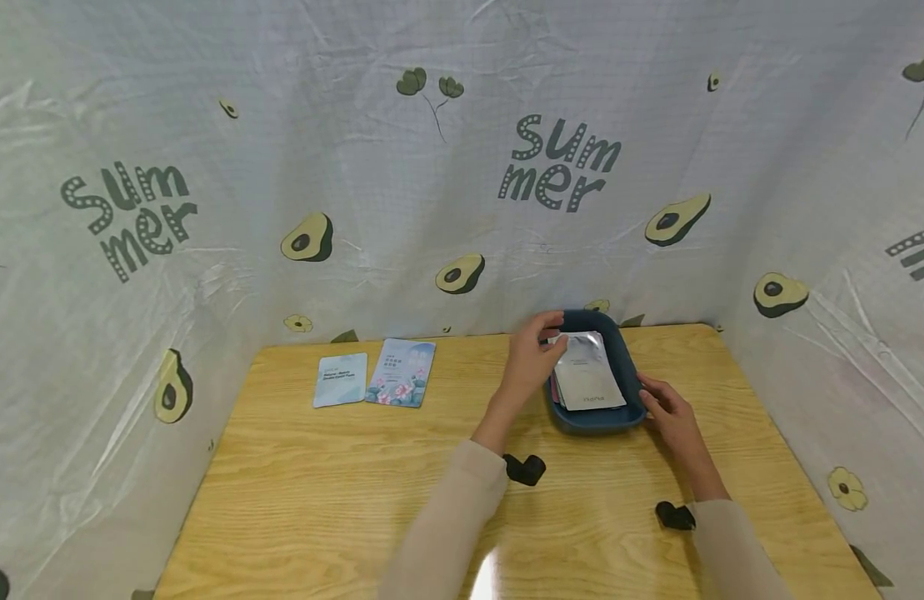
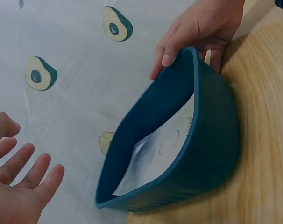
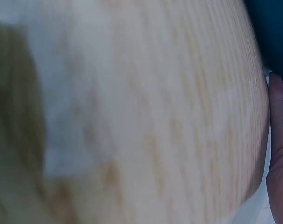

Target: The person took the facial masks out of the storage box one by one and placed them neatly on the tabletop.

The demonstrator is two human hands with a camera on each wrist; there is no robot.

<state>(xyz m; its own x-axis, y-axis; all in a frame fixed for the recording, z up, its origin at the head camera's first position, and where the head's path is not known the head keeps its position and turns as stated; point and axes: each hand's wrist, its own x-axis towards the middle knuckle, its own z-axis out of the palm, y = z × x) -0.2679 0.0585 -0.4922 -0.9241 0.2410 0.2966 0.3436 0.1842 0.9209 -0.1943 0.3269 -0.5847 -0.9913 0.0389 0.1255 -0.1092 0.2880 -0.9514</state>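
A dark blue plastic bin (image 1: pixel 629 367) stands toward the back right of the wooden table. Inside lies a stack of flat packets, a silvery-white packet (image 1: pixel 587 375) on top. My left hand (image 1: pixel 535 354) is over the bin's left rim, fingers spread and relaxed, nothing between them; the left wrist view shows it apart from the bin. At the bin's right side, my right hand (image 1: pixel 670 412) holds the rim, its thumb over the edge in the left wrist view. Two packets lie side by side at the back left: a pale blue packet (image 1: pixel 341 380) and a flowered packet (image 1: pixel 402 372).
The wooden table (image 1: pixel 342 492) reaches back to a white sheet (image 1: pixel 372 183) printed with avocados and lettering, which also hangs along both sides. Black straps (image 1: pixel 525 469) show at both wrists.
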